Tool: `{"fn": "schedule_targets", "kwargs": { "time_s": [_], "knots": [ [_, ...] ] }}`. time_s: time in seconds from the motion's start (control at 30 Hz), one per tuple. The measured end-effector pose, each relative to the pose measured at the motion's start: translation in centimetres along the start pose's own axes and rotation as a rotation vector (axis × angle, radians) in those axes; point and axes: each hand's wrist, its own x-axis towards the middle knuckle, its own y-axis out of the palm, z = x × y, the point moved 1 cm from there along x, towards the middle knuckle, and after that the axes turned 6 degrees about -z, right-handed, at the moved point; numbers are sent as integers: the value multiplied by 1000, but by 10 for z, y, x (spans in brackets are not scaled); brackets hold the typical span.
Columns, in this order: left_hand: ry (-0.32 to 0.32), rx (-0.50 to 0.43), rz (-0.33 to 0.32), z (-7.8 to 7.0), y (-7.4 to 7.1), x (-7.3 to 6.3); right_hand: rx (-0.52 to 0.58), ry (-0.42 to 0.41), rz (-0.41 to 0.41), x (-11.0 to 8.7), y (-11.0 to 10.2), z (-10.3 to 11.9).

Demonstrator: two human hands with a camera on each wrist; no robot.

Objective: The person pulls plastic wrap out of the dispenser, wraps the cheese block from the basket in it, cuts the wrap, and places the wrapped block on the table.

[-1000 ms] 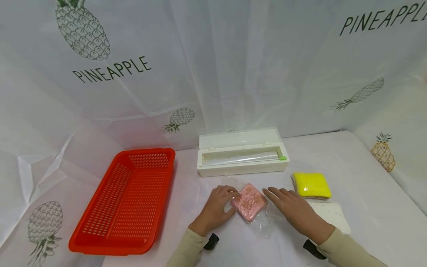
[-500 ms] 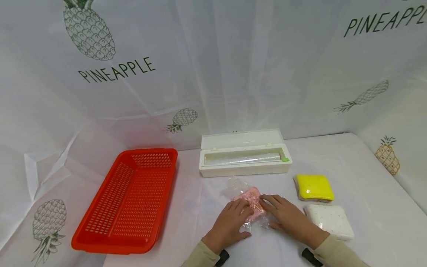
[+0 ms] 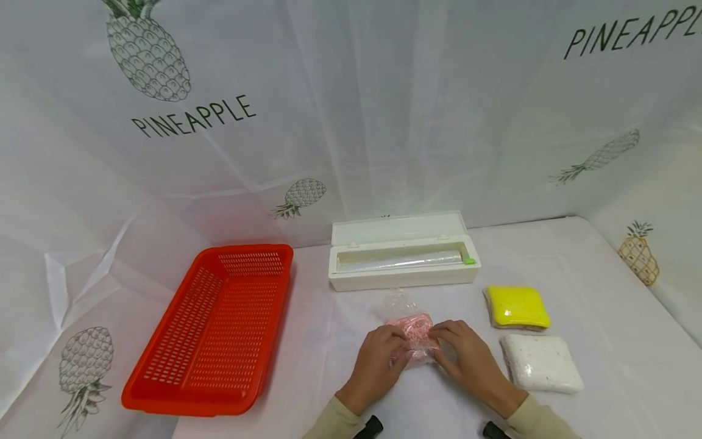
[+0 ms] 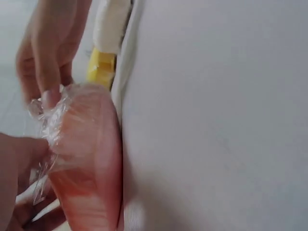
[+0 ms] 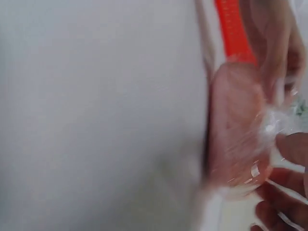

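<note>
A pink square slab with a speckled top (image 3: 417, 326) lies on the white-covered table in front of me, in clear cling film (image 3: 399, 302). My left hand (image 3: 375, 371) pinches the film at the slab's near left side. From the right, my right hand (image 3: 476, 364) pinches film at the near right edge. In the left wrist view the film is bunched up between thumb and fingers along the slab's near side. The right wrist view shows the slab's pink side (image 5: 236, 120) under crinkled film. A loose flap of film spreads beyond its far edge.
Behind the slab stands a white cling film box (image 3: 403, 280), lid raised, with a film roll (image 3: 400, 261) inside. A red perforated basket (image 3: 271, 341) is on the left. On the right lie a yellow wrapped slab (image 3: 518, 306) and a white wrapped slab (image 3: 543, 364).
Both hands have come in from the slab's sides to its near edge and taken hold of the film. The near film, spread flat earlier, is now gathered up against the slab.
</note>
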Motion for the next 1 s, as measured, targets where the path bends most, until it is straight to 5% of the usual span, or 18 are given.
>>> {"fn": "schedule_targets", "kwargs": {
  "time_s": [0.17,0.4,0.63,0.77,1.0],
  "knots": [
    [-94,-52,-77,-1,2,7,30,23,22,6,1,11],
    [-173,-137,-54,-1,2,10,-52,40,-53,15,18,10],
    [-192,-79,-150,-8,7,10,-171,-280,-55,12,20,15],
    [-130,37,-172,-11,7,10,-192,-323,15,3,15,17],
    [101,335,32,-15,-3,5,-253,-318,71,-11,11,12]
  ]
}}
